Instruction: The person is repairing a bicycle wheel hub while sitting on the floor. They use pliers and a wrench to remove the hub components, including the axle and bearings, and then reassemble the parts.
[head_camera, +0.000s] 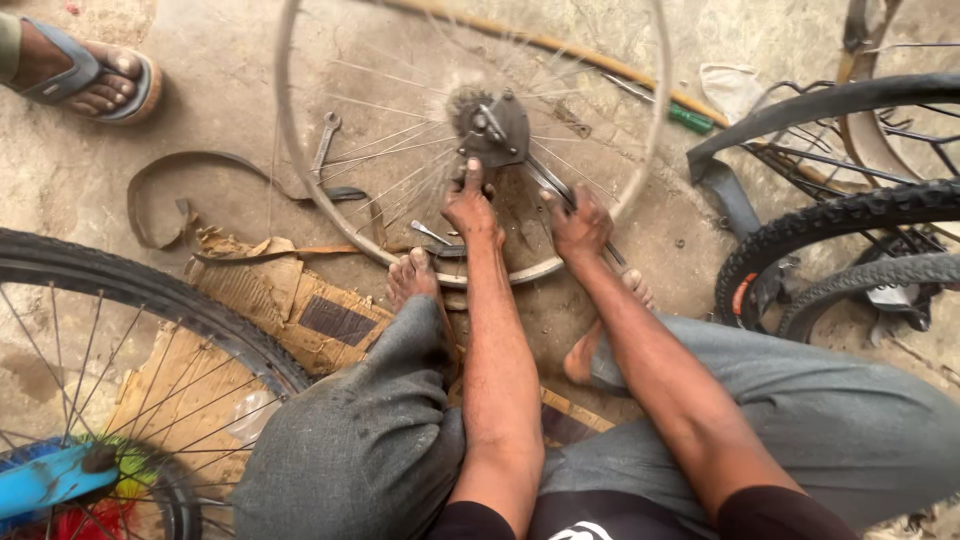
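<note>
A bare bicycle wheel rim (300, 170) with thin spokes lies flat on the dirt floor in front of me. At its hub sits a dark sprocket tool (492, 128) with a long metal handle (560, 190) running down to the right. My left hand (470, 208) presses fingers against the hub just below the tool. My right hand (578, 225) is closed around the handle. My bare feet (412, 278) rest against the rim's near edge.
A spanner (324, 140) and a loose rubber strip (170, 195) lie left of the rim. Torn cardboard (290, 305) is under my legs. A tyred wheel (120, 300) stands at left, more bicycle wheels (840, 230) at right. Another person's sandalled foot (90, 75) is top left.
</note>
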